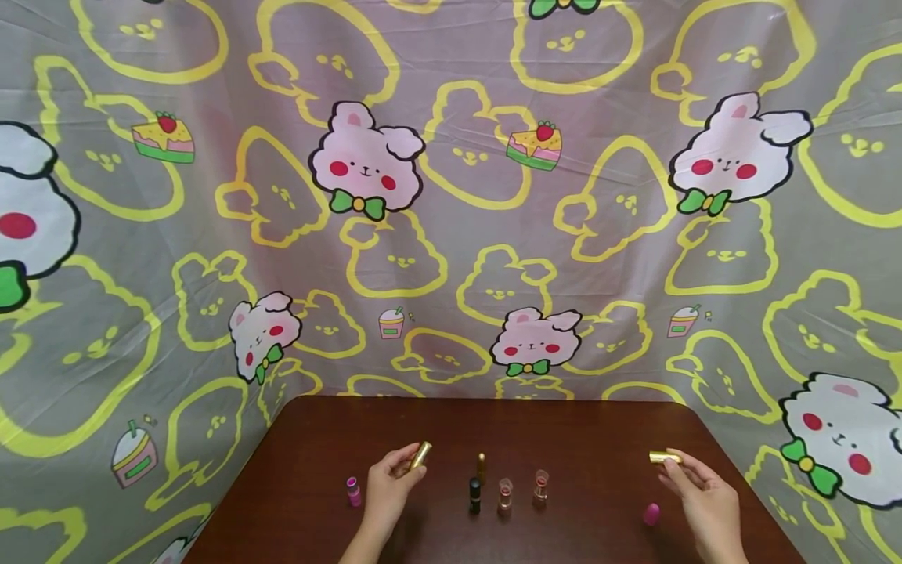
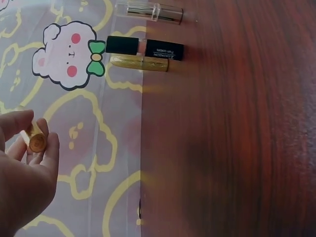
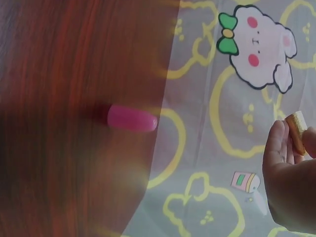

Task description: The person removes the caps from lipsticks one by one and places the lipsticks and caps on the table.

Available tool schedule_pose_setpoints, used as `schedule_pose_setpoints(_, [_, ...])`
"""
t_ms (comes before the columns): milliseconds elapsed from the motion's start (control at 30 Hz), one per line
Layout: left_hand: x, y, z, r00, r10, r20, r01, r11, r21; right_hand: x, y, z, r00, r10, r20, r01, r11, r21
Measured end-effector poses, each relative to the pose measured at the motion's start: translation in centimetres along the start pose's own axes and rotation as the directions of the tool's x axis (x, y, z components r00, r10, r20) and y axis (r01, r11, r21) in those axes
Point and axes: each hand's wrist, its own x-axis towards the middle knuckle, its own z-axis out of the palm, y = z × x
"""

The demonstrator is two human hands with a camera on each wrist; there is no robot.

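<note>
Two gold cylinders up off the surface (image 1: 585, 439), one per hand. My left hand (image 1: 391, 479) has thumb and fingers closed in a pinch on the left gold cylinder (image 1: 421, 455), which tilts, upper end leaning right. My right hand (image 1: 708, 498) pinches the right gold cylinder (image 1: 662, 457), nearly level, free end pointing left; hands well apart. Between them, upright: a black lipstick (image 1: 475, 497), a slim gold tube (image 1: 481, 468) just behind it, then two clear-topped tubes (image 1: 505, 497), the right one slightly farther back. Left of my left hand stands a magenta tube (image 1: 355, 493). Near my right hand, on its left, a rounded pink piece (image 1: 651, 515) stands upright. Patterned cloth (image 1: 451, 235) behind everything.
</note>
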Motion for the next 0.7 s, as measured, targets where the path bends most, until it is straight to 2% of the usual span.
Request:
schedule_pose_setpoints(67, [0.0, -0.1, 0.0, 1.0, 0.016, -0.012, -0.016, 0.999, 0.037, 0.2, 0.0, -0.3, 0.999, 0.016, -0.031, -0.019, 0.995, -0.095])
schedule_pose_setpoints(133, [0.1, -0.4, -0.1, 0.999, 0.032, -0.022, -0.03, 0.997, 0.064, 0.4, 0.0, -0.7, 0.998, 0.031, -0.058, -0.044, 0.971, -0.234])
schedule_pose_setpoints(200, [0.2, -1.0, -0.2, 0.998, 0.044, -0.033, -0.041, 0.995, 0.087, 0.5, 0.1, -1.1, 0.996, 0.028, -0.082, -0.058, 0.916, -0.397])
schedule_pose_setpoints(267, [0.4, -2.1, -0.3, 0.997, 0.058, -0.051, -0.052, 0.993, 0.11, 0.5, 0.2, -1.5, 0.996, -0.003, -0.087, -0.045, 0.839, -0.542])
schedule_pose_setpoints(333, [0.6, -3.2, -0.4, 0.996, 0.058, -0.072, -0.048, 0.991, 0.128, 0.6, 0.3, -2.0, 0.996, -0.041, -0.077, -0.018, 0.765, -0.644])
schedule_pose_setpoints(433, [0.8, -4.7, -0.7, 0.993, 0.057, -0.107, -0.041, 0.988, 0.15, 0.8, 0.5, -2.7, 0.994, -0.1, -0.041, 0.037, 0.671, -0.74])
schedule_pose_setpoints(533, [0.9, -5.5, -0.8, 0.991, 0.038, -0.128, -0.017, 0.987, 0.163, 1.1, 0.7, -3.5, 0.994, -0.111, 0.002, 0.067, 0.58, -0.812])
schedule_pose_setpoints(700, [0.9, -5.9, -0.8, 0.991, -0.009, -0.13, 0.03, 0.987, 0.158, 1.9, 1.4, -4.3, 0.998, -0.03, 0.062, 0.068, 0.486, -0.871])
